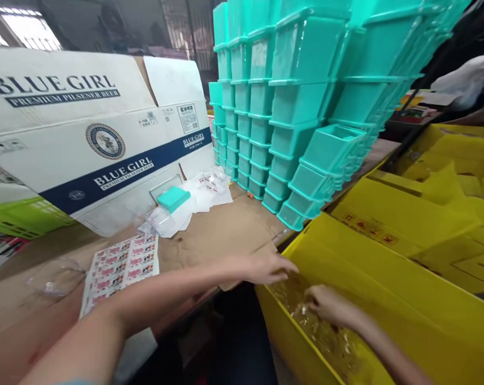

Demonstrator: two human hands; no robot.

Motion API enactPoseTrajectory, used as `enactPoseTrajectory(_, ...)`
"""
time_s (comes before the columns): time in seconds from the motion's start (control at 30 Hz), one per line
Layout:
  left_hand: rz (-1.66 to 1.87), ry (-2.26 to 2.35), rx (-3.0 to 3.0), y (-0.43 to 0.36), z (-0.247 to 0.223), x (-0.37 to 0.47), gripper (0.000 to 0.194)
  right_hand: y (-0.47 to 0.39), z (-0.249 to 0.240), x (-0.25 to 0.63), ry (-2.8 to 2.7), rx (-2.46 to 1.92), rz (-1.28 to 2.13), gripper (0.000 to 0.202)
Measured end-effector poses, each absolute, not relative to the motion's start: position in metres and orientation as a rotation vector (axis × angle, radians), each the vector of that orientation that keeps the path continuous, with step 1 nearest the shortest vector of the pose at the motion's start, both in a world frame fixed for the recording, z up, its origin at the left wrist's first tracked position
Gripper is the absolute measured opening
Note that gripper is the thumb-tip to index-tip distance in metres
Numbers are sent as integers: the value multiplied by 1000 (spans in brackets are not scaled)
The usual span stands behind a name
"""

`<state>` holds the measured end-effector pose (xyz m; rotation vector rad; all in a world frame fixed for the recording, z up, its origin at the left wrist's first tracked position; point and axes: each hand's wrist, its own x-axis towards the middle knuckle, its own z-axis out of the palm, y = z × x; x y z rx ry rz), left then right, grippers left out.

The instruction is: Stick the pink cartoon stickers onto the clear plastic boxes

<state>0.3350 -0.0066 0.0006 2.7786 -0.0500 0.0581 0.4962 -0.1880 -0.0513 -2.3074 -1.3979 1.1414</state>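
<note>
My left hand point(268, 268) reaches over the near rim of a yellow bin point(370, 267), fingers stretched out and apart with nothing seen in them. Inside that bin, my right hand point(328, 303) has its fingers curled in a pinch. A shiny bit of clear plastic shows at its fingertips; its exact shape is blurred. Below both hands lie loose clear plastic pieces point(325, 337) at the bottom of the bin.
Tall stacks of turquoise plastic boxes point(298, 101) stand behind the bin. Sticker sheets point(121, 267), a turquoise block point(173, 199) and white papers point(209, 200) lie on the cardboard-covered table point(225, 230). A Blue Girl carton point(97, 133) borders the left; more yellow material point(418, 198) is at right.
</note>
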Motion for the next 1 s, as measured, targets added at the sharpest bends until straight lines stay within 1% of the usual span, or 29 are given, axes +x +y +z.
enactPoseTrajectory(0.07, 266, 218, 2788, 57, 14, 312, 40, -139, -19, 500, -1603, -2139, 953, 20)
enactPoseTrajectory(0.13, 466, 509, 2791, 124, 25, 298, 53, -73, 9, 487, -1847, -1804, 446, 22)
enactPoseTrajectory(0.17, 536, 611, 2787, 156, 29, 294, 58, -36, 18, 477, -1876, -1684, 252, 22)
enactPoseTrajectory(0.23, 616, 751, 2780, 209, 31, 295, 62, 41, 24, 454, -1832, -1653, 151, 27)
enactPoseTrajectory(0.27, 626, 789, 2775, 230, 30, 297, 61, 77, 22, 443, -1790, -1667, 117, 32)
enactPoseTrajectory(0.3, 622, 813, 2768, 247, 27, 298, 55, 109, 17, 435, -1752, -1683, 94, 36)
enactPoseTrajectory(0.37, 604, 841, 2738, 269, 18, 298, 34, 160, 4, 424, -1689, -1718, 75, 39)
enactPoseTrajectory(0.43, 612, 880, 2672, 280, 7, 292, 17, 190, -10, 418, -1684, -1720, 80, 49)
enactPoseTrajectory(0.5, 665, 944, 2566, 285, -1, 283, 11, 204, -21, 414, -1710, -1688, 85, 64)
enactPoseTrajectory(0.57, 750, 1034, 2413, 288, -6, 273, 8, 208, -26, 411, -1699, -1665, 79, 72)
enactPoseTrajectory(0.63, 844, 1127, 2217, 291, -7, 265, 9, 207, -30, 410, -1661, -1675, 100, 68)
enactPoseTrajectory(0.67, 886, 1164, 2111, 292, -5, 262, 14, 205, -31, 410, -1650, -1688, 130, 64)
enactPoseTrajectory(0.77, 979, 1202, 1819, 288, 2, 257, 31, 197, -36, 411, -1647, -1719, 260, 45)
enactPoseTrajectory(0.83, 1006, 1180, 1679, 277, 7, 256, 34, 191, -37, 409, -1594, -1717, 311, 35)
enactPoseTrajectory(0.9, 1012, 1129, 1583, 257, 10, 257, 31, 186, -33, 404, -1488, -1692, 336, 35)
enactPoseTrajectory(1.0, 1001, 983, 1518, 220, 15, 256, 33, 174, -18, 392, -1360, -1613, 407, 51)
